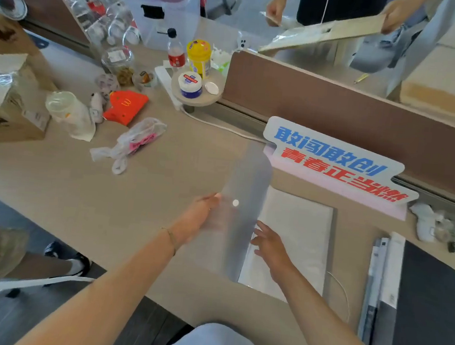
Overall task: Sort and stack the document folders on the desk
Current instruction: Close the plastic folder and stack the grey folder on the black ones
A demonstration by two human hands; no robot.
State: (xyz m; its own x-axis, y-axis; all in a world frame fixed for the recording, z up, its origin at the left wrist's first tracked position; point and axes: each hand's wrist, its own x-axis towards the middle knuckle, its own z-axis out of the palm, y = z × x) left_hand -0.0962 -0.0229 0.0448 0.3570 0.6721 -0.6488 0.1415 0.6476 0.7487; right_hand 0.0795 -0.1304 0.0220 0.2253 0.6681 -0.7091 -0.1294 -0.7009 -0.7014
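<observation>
My left hand (200,214) grips a translucent grey document folder (245,182) with a white snap button, holding it tilted up off the desk (146,198). Its lower end overlaps the left edge of a white folder stack (297,240) lying flat on the desk. My right hand (269,246) hovers beside the raised folder over the white stack, fingers spread, holding nothing. Part of my left hand shows blurred through the folder.
A sign with blue and red characters (338,166) stands behind the stack against a brown partition (351,114). A dark pad and papers (429,317) lie right. Plastic bag (132,143), red pouch (125,105), bottles, jars and cardboard boxes (5,101) crowd the left. Another person stands beyond the partition.
</observation>
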